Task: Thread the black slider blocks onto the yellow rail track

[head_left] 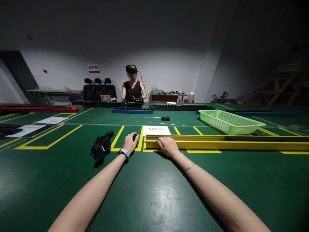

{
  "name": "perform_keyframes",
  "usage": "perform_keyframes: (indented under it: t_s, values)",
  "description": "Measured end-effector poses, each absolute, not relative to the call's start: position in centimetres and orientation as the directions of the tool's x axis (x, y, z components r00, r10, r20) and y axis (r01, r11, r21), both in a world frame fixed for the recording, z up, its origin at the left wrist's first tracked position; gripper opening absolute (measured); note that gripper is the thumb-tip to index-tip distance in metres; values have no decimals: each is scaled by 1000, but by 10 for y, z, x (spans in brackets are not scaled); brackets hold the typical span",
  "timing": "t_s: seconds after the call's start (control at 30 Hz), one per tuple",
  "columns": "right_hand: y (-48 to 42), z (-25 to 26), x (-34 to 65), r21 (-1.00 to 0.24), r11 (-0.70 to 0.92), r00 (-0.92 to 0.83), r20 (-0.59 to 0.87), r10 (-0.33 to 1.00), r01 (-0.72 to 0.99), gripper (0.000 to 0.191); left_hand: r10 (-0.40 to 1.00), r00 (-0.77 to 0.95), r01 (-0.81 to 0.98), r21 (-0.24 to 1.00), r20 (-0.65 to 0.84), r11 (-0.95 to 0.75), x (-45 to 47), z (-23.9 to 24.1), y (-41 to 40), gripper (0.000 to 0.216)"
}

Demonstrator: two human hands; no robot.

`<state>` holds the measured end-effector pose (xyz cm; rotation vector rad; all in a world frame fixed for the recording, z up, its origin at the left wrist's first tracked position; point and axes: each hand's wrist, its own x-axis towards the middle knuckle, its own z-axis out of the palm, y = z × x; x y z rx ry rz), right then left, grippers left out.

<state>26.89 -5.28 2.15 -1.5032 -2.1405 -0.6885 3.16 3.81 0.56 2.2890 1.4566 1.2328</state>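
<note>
My left hand (130, 143), with a watch on its wrist, is closed around a small black part (134, 137) just left of the yellow rail's near end. Most of that part is hidden by the fingers. The long yellow rail (202, 145) lies across the green table and runs off to the right. My right hand (168, 145) has its fingers curled over the rail close to its left end. Beside my left wrist sits a heap of black plastic parts (101, 149). Behind the rail is a white paper sign (156, 130) with printed characters.
A light green plastic basket (227, 120) stands behind the rail on the right. Two small black parts (165, 118) and thin rods lie mid-table. Across the table, a person (133, 88) in a headset works near a blue rail (132, 111). Red rails (38, 108) lie far left.
</note>
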Motion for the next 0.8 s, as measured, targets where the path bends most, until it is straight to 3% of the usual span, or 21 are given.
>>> perform_keyframes:
  t_s: [0.27,0.47,0.8]
  values:
    - [-53,22,268,148,276,-308,600,738,950,40,859,179,626,617,481,-476,30,9,34,36]
    - [-53,22,268,152,283,-315,605,731,947,40,891,178,686,596,419,-417,29,7,35,35]
    - [-52,22,269,145,284,-313,596,740,948,40,831,216,695,517,512,-500,29,3,41,45]
